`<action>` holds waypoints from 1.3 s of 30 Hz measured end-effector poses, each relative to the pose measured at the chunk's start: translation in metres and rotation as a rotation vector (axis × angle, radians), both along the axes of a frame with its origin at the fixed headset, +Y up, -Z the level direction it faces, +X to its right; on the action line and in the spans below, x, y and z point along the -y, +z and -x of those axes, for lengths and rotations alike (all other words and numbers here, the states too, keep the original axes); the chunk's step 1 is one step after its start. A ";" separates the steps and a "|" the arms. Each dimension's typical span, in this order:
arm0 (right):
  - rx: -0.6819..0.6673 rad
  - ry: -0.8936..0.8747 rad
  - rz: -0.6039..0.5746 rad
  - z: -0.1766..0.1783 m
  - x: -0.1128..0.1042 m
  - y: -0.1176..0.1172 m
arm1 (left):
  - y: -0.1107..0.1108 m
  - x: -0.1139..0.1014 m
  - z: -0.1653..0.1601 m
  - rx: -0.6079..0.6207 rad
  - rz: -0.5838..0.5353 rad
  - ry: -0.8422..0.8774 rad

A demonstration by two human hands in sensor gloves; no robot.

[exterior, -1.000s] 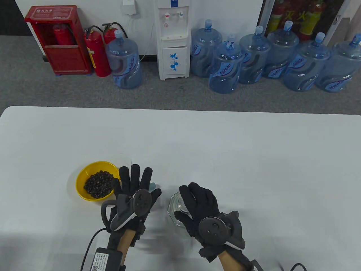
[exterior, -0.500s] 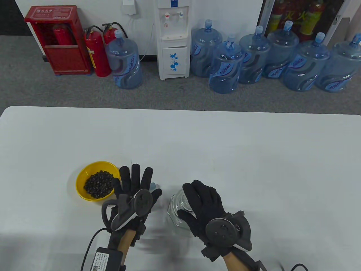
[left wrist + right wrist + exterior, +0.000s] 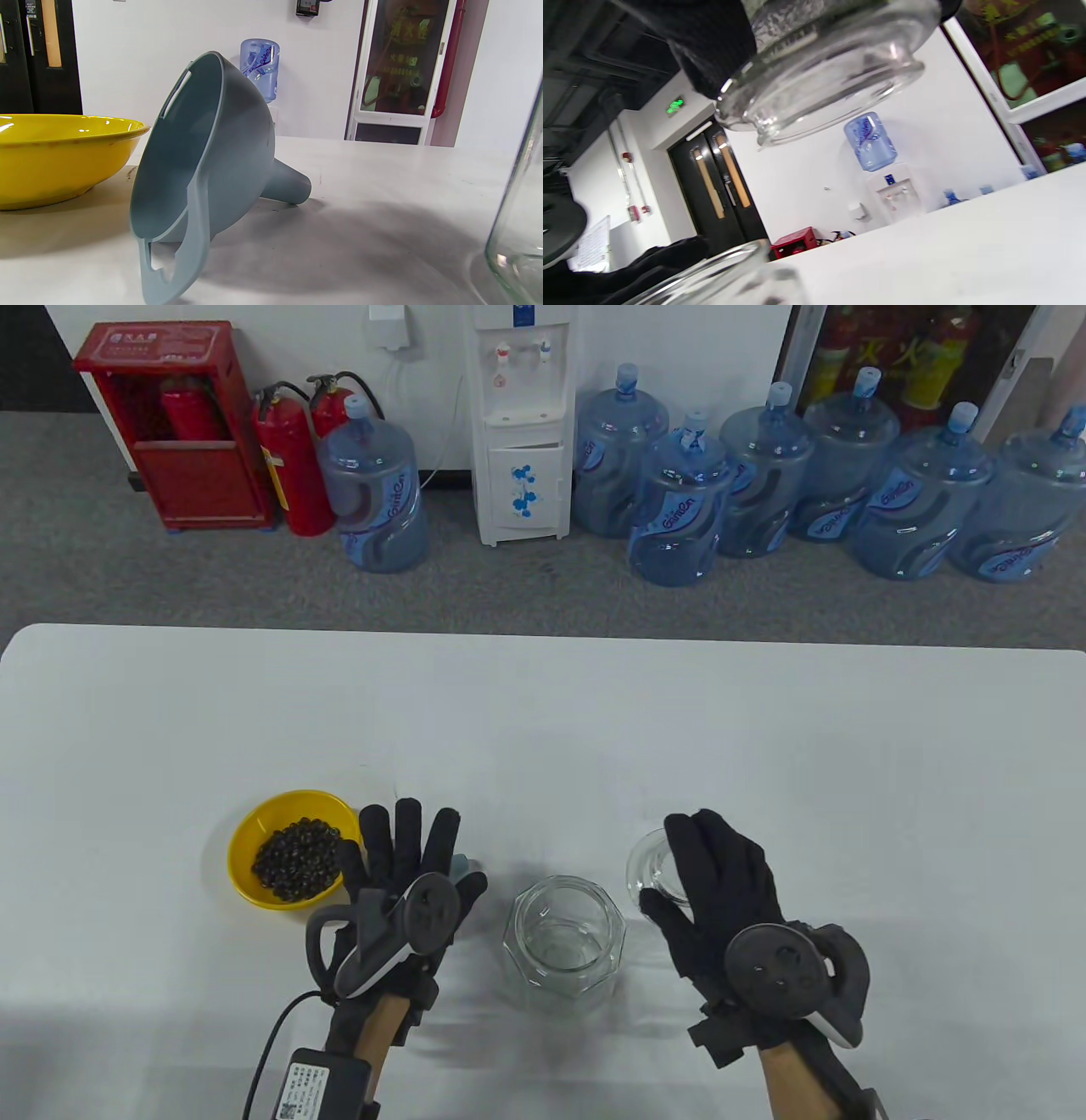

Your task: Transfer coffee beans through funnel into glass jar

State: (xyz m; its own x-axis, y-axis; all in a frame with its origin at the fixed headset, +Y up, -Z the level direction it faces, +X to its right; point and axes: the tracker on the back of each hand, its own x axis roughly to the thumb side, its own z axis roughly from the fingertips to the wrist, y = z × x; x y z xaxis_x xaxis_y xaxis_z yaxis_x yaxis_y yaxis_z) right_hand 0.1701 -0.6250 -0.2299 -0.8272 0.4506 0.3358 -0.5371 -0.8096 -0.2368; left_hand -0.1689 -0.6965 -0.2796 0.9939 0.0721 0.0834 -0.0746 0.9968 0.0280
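Observation:
An open glass jar [image 3: 564, 943] stands near the table's front, between my hands; its wall shows in the left wrist view [image 3: 519, 237] and its rim in the right wrist view [image 3: 712, 271]. My right hand [image 3: 717, 891] holds the glass lid [image 3: 649, 861] in the air to the jar's right; the lid fills the top of the right wrist view [image 3: 823, 72]. A yellow bowl [image 3: 246, 836] of coffee beans [image 3: 297, 858] sits left. My left hand [image 3: 407, 865] is flat and open above a grey-blue funnel [image 3: 203, 169], which lies on its side beside the bowl [image 3: 55, 152].
The white table [image 3: 594, 729] stretches away behind the objects. Beyond its far edge are water bottles [image 3: 679, 509], a dispenser [image 3: 519, 424] and red fire extinguishers [image 3: 293, 462] on the floor.
My right hand has lifted the glass lid off the jar and carried it to the right, leaving the jar open. My left hand has not moved.

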 end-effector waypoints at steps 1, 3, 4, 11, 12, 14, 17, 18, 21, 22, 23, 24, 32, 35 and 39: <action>0.028 -0.004 0.013 -0.011 0.000 -0.003 | 0.000 0.000 0.000 0.000 0.000 0.001; 0.073 -0.011 0.033 -0.027 0.001 -0.006 | 0.000 0.000 0.000 0.001 -0.001 0.002; 0.104 -0.017 0.044 -0.038 0.002 -0.008 | 0.000 0.000 0.000 0.001 -0.002 0.002; 0.240 0.005 0.081 -0.088 0.015 -0.015 | -0.001 0.001 0.000 -0.002 0.004 0.001; 0.260 0.014 0.087 -0.093 0.017 -0.015 | -0.001 0.001 0.001 -0.003 0.006 0.000; 0.283 0.034 0.106 -0.104 0.022 -0.016 | -0.001 0.002 0.001 -0.005 0.009 0.000; 0.300 0.024 0.152 -0.118 0.030 -0.018 | -0.001 0.002 0.001 -0.007 0.014 0.000; 0.310 0.027 0.157 -0.120 0.031 -0.019 | -0.001 0.002 0.001 -0.007 0.013 0.000; 0.354 0.054 0.176 -0.131 0.039 -0.020 | -0.001 0.002 0.001 -0.009 0.014 0.000; 0.361 0.061 0.189 -0.135 0.042 -0.022 | -0.001 0.002 0.002 -0.010 0.015 0.001; 0.363 0.063 0.197 -0.136 0.043 -0.022 | -0.001 0.002 0.002 -0.011 0.016 0.001; 0.373 0.074 0.220 -0.141 0.048 -0.023 | -0.001 0.002 0.002 -0.012 0.017 0.000; 0.437 0.168 0.341 -0.153 0.074 -0.030 | -0.001 0.002 0.003 -0.016 0.024 -0.002; 0.462 0.200 0.384 -0.157 0.087 -0.032 | -0.001 0.002 0.003 -0.017 0.026 -0.003; 0.467 0.192 0.422 -0.159 0.102 -0.032 | -0.002 0.002 0.004 -0.018 0.029 -0.005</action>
